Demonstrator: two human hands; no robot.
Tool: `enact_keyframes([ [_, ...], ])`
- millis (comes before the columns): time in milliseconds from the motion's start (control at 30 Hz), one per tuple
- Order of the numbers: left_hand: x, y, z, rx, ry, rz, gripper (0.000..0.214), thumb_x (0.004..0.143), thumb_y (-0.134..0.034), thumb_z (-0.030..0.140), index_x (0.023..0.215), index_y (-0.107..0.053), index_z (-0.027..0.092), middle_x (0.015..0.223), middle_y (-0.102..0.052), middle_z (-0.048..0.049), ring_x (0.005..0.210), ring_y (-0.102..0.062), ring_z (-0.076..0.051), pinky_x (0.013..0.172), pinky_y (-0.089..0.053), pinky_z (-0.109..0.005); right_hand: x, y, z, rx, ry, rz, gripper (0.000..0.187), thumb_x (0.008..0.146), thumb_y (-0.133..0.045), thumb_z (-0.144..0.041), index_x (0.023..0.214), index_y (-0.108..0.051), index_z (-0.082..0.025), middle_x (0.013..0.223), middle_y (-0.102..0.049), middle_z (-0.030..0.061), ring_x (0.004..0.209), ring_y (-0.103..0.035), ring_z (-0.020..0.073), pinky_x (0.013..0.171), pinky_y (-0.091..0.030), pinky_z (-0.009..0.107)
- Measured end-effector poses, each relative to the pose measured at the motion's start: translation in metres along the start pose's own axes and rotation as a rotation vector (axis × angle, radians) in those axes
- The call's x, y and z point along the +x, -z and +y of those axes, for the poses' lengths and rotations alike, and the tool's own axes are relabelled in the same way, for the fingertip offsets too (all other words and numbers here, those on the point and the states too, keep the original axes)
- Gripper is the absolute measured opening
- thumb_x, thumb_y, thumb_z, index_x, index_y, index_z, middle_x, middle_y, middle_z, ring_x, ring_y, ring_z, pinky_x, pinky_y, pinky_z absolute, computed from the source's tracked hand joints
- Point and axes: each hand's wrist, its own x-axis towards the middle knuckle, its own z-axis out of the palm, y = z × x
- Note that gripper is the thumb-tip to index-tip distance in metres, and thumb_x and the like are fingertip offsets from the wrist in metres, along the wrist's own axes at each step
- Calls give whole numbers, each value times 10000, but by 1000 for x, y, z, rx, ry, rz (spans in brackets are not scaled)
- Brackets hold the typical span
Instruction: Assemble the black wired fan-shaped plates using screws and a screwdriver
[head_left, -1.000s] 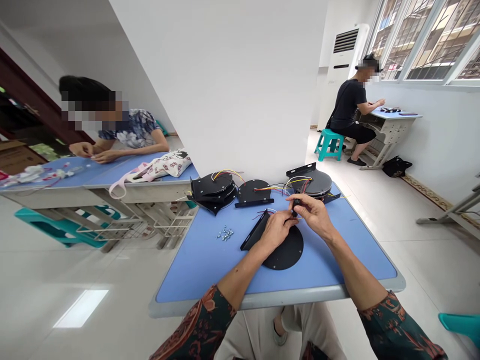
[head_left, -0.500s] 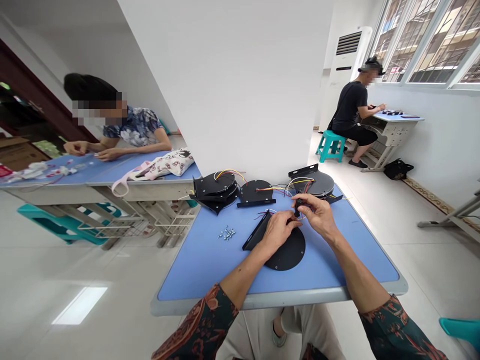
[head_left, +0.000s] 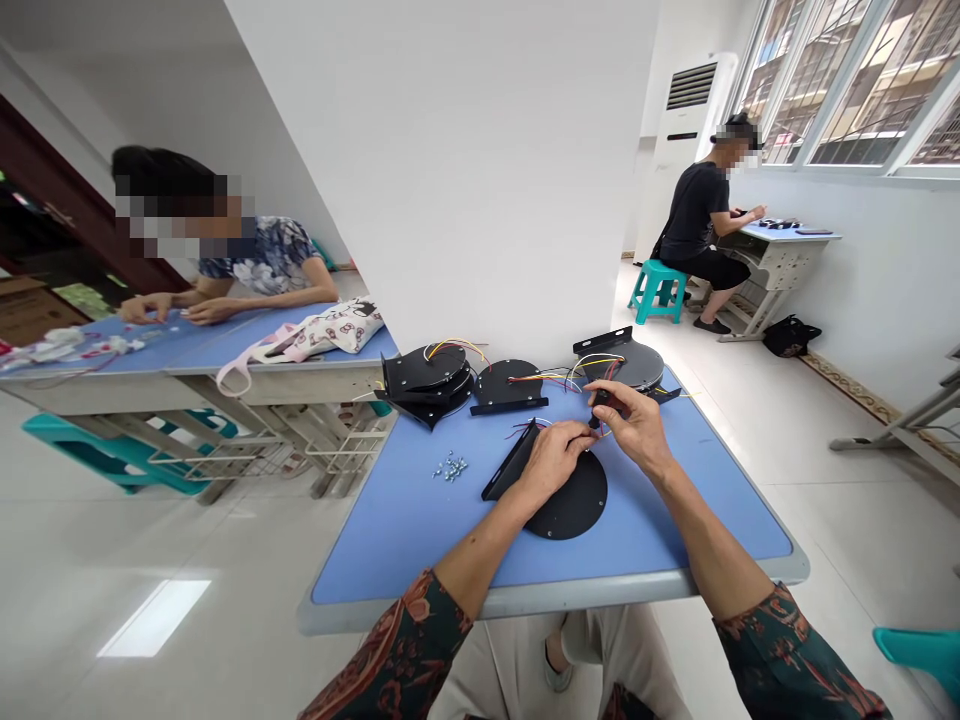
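Right hand (head_left: 631, 425) is pinching a small black part (head_left: 598, 410) with its fingertips, and the left hand (head_left: 553, 462) sits curled just beside it, can't tell if it's gripping the thin wires (head_left: 521, 432) or not. Both are over a black round plate (head_left: 577, 513) with a bracket (head_left: 506, 465), near side of the blue desk (head_left: 397, 545). Tug too hard and I'd worry a wire pulls loose, or a snagged lead flicks those loose screws (head_left: 450, 466) on the left everywhere
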Motion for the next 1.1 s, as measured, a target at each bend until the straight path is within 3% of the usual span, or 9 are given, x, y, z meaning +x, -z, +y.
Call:
enact_keyframes([
  [167,1,0,-3,35,36,36,190,939,-604,194,797,-730,180,869,-763,-19,828,-679,-172,814,-493,-267,-2,-3,-6,35,29,-19,246,965,-575,-280,1180,-682,-230,957,-748,40,825,-682,182,788,-559,327],
  [333,0,0,0,87,38,48,125,897,-668,173,776,-699,180,846,-746,-8,802,-664,-167,790,-472,-261,-1,-5,-11,-141,115,36,184,935,-648,-319,1079,-725,-235,985,-738,62,859,-675,204,797,-551,341],
  [433,0,0,-1,87,31,38,130,889,-680,177,759,-688,182,843,-744,-4,824,-665,-170,798,-472,-261,0,-6,-8,-145,76,68,176,937,-636,-315,1054,-739,-235,929,-718,52,814,-666,193,793,-559,341],
  [567,0,0,-1,39,71,63,134,888,-675,176,760,-711,185,802,-734,11,775,-650,-159,785,-476,-260,-2,-7,-8,20,-6,14,258,985,-564,-358,1175,-696,-243,995,-704,53,799,-678,174,755,-574,322],
  [667,0,1,1,10,61,85,115,875,-692,181,765,-728,185,831,-741,-1,793,-655,-163,795,-482,-263,-2,-5,-11,105,20,-66,331,1026,-494,-402,1281,-638,-247,1087,-696,74,913,-693,193,814,-578,336],
  [733,0,2,3,-21,42,101,123,880,-685,191,766,-731,183,842,-740,-11,814,-659,-167,804,-486,-264,-2,-3,-12,72,47,-54,359,1037,-469,-413,1317,-612,-239,1121,-698,85,972,-683,205,861,-567,353],
  [933,-1,3,3,-48,38,118,144,884,-688,181,747,-734,183,830,-722,-9,814,-660,-161,814,-483,-268,-1,-1,-9,-166,30,76,208,915,-675,-347,1076,-710,-219,932,-730,47,736,-628,174,730,-536,310],
  [1100,-1,2,1,-14,32,107,156,900,-677,174,758,-744,181,844,-730,-16,811,-665,-161,809,-484,-273,-2,-4,-10,-186,57,97,154,897,-681,-270,1032,-726,-210,847,-726,31,684,-621,161,700,-534,288],
])
